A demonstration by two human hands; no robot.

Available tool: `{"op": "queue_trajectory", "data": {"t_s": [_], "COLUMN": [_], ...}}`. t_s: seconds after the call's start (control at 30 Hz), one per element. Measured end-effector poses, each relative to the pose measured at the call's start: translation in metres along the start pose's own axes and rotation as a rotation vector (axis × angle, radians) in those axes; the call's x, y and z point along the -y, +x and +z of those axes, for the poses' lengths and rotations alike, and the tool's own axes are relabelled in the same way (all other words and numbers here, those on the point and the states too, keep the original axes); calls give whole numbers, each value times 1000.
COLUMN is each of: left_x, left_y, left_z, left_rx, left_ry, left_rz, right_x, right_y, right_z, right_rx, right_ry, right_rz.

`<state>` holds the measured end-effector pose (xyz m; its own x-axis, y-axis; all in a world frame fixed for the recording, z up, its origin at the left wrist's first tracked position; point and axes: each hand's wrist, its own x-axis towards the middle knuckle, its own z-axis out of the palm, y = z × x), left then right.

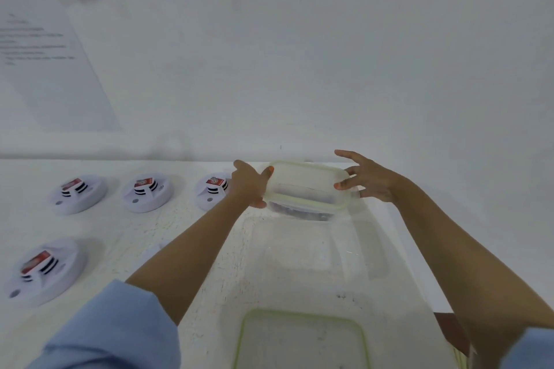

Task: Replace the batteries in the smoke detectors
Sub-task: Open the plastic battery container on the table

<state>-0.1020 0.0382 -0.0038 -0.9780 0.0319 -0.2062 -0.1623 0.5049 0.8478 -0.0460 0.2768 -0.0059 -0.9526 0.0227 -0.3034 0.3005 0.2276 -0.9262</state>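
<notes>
Right at the near edge: blue sleeves (105, 329) in both lower corners, bare forearms reaching out over a white table (120, 234), speckled and scuffed. Between the arms, low in view, a green-rimmed piece (299, 315), lid or box, cannot tell, lying flat. At the table's right edge, a brown corner (449, 329), too cropped to name. Out to the left, a near detector (45, 271), round and white, with a red block (37, 262) seated in its top.

Further out, a clear box (305, 186) with a green-rimmed lid, tilted, something dark and blurred inside; resting or lifted, cannot tell. Gripped at its left end by the left hand (250, 184), thumb on the lid, fingers curled beneath. Pinched at its right end by the right hand (371, 177), thumb on the lid, one finger at the rim, the others fanned upward.

Level with that and leftward, a row of three detectors (147, 192), apart from each other, each with a red block on top, the rightmost partly hidden behind the left hand.

Beyond, table meeting a plain white wall (329, 69). On the wall, papers (51, 69): one slanting at the left, more along the top, print too blurred to read.
</notes>
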Motion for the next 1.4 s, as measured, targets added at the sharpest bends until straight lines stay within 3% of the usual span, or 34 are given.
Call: {"op": "queue_trajectory", "data": {"t_s": [0.07, 0.17, 0.27, 0.4, 0.63, 0.87, 1.4], "left_x": [-2, 1, 1, 1, 4, 8, 8], "left_y": [3, 14, 12, 5, 21, 28, 23], "left_z": [-2, -5, 6, 18, 16, 17, 18], "left_rx": [90, 196, 210, 348, 335, 344, 281], "left_ry": [-218, -527, -547, -636, -748, -684, -531], "left_rz": [-105, -82, -56, -202, -278, -270, -151], "right_x": [-3, -3, 0, 5, 4, -3, 13], "right_y": [0, 4, 9, 25, 49, 58, 49], "right_z": [-1, -2, 5, 12, 6, 7, 13], "right_rx": [-12, -11, -5, -24, 99, 129, -68], "right_ry": [20, -32, -45, 23, 145, 305, 125], "right_rz": [2, 32, 56, 13, 117, 143, 86]}}
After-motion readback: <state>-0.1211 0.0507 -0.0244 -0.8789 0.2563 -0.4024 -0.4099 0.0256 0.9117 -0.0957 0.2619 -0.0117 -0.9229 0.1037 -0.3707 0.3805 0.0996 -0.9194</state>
